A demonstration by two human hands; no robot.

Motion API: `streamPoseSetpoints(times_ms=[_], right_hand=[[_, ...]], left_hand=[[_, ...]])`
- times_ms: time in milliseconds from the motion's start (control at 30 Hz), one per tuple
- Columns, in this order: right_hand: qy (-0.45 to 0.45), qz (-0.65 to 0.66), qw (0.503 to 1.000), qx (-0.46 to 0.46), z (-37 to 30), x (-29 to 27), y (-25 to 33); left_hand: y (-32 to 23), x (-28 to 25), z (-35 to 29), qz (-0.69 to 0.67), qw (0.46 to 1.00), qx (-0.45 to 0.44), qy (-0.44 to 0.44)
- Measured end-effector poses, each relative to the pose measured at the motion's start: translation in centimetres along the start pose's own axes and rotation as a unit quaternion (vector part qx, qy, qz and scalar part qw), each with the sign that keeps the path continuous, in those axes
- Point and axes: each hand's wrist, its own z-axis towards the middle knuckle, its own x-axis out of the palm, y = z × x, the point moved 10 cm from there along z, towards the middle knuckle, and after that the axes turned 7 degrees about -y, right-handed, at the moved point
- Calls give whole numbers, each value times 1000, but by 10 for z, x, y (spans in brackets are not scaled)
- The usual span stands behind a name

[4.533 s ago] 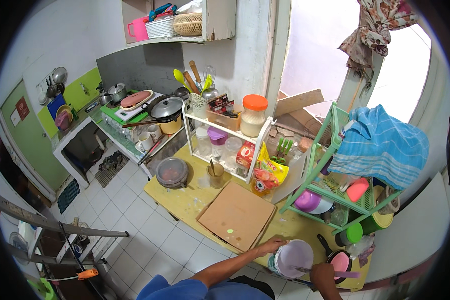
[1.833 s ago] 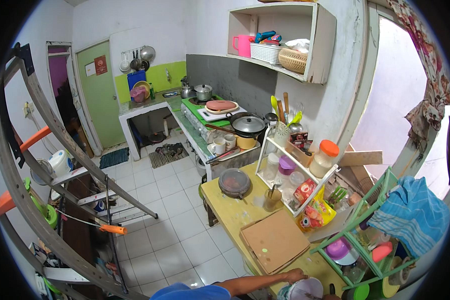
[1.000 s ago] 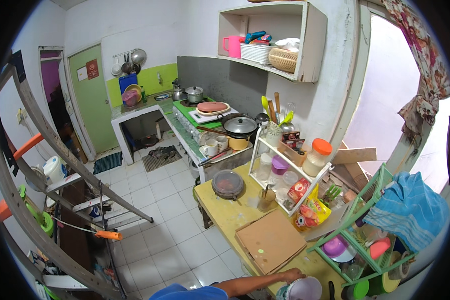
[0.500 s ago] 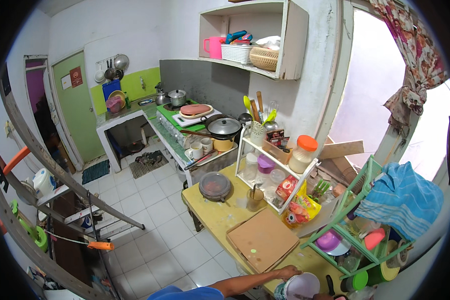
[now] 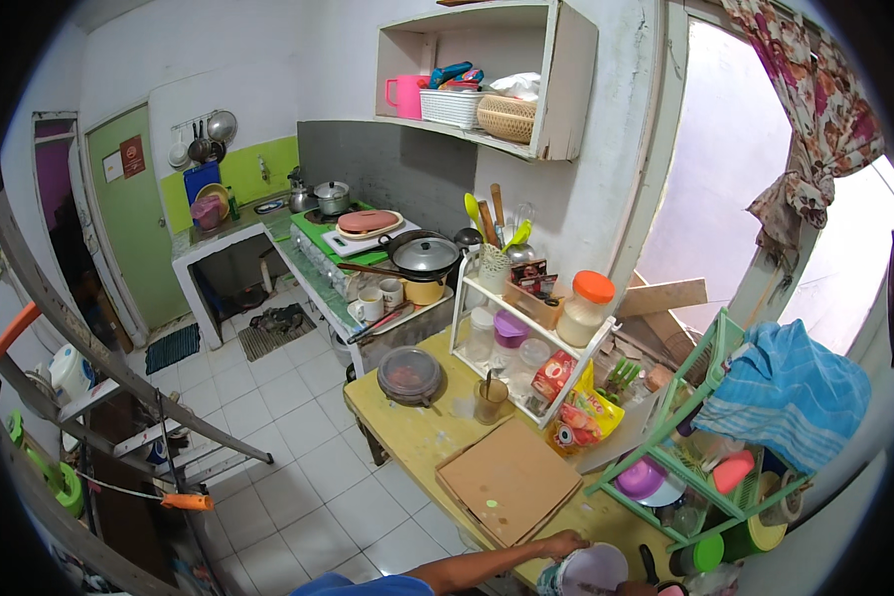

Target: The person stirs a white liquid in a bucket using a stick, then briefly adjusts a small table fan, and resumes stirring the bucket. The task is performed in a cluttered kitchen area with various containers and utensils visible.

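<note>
Right of the flat cardboard [image 5: 512, 477], toward the person, is a pale tub [image 5: 611, 561]; the left hand [image 5: 564, 543] has fingers clamped on its rim. The right hand [image 5: 636, 589], farther right of the cardboard, is cropped; I cannot tell its fingers' state.

Wide downward view from head height

Blue striped cloth [image 5: 787, 389]; floral curtain [image 5: 813, 124]
</note>
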Motion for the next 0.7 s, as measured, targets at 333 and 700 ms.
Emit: streamPoseSetpoints(times_ms=[333, 700], right_hand=[[15, -19, 999, 27, 3, 1, -11], [21, -38, 998, 43, 8, 6, -18]], left_hand=[[2, 5, 1, -30, 998, -10, 46], [-10, 0, -7, -37, 998, 2, 47]])
